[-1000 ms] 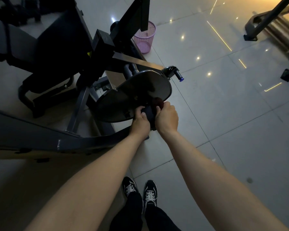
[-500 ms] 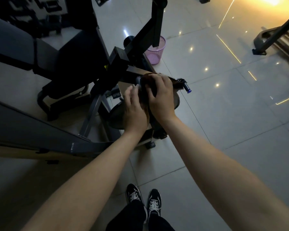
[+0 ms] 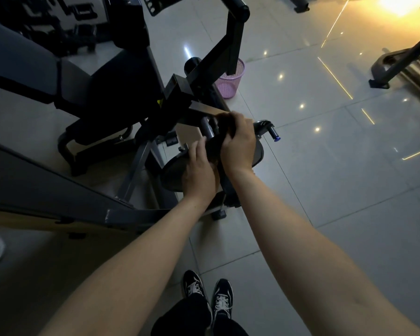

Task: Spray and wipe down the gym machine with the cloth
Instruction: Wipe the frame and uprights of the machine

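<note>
The pale tiled floor (image 3: 325, 166) spreads beneath you, and the black gym machine (image 3: 121, 98) stands on it ahead and to your left, with a pink mesh basket (image 3: 229, 81) behind its frame. Low on the machine sits a round dark disc (image 3: 172, 178). Your right hand (image 3: 240, 146) curls its fingers tight over the dark cloth (image 3: 212, 147) at the disc's top edge. Your left hand (image 3: 199, 175) lays its fingers nearly straight and together against the cloth's left side.
</note>
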A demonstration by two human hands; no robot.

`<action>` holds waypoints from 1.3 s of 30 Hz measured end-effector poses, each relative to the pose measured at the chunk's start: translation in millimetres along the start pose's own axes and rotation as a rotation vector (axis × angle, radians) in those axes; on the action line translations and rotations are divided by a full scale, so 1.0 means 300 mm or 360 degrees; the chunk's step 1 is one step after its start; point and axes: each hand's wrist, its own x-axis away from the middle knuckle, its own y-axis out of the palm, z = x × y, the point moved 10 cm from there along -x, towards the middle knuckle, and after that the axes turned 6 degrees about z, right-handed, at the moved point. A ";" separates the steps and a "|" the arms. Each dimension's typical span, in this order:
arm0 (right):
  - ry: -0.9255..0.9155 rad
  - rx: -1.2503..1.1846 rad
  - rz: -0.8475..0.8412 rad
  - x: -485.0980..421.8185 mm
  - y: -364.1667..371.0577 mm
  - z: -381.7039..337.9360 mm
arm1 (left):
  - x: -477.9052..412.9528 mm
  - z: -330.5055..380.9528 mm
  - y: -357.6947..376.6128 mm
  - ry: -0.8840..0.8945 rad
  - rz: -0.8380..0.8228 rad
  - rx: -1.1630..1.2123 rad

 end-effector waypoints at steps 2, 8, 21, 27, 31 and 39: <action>0.0160 -0.0008 0.0110 -0.001 -0.039 0.037 | 0.003 0.003 0.001 -0.0062 0.0031 0.0111; 0.0626 0.0229 0.0141 0.080 -0.211 0.285 | 0.115 0.081 0.030 0.0371 0.0086 0.0164; 0.1568 -0.0215 -0.0381 0.335 -0.091 0.610 | 0.197 -0.206 0.359 -0.0556 -0.0386 0.0320; 0.1277 0.0138 -0.0275 0.294 -0.115 0.575 | 0.208 -0.216 0.366 -0.0603 -0.0427 0.0339; 0.0579 0.0402 -0.0320 0.291 -0.120 0.445 | 0.202 -0.213 0.341 -0.0635 -0.0453 0.0465; -0.0136 0.0941 -0.0596 0.371 -0.031 0.323 | 0.255 -0.296 0.313 -0.0788 -0.0543 0.0940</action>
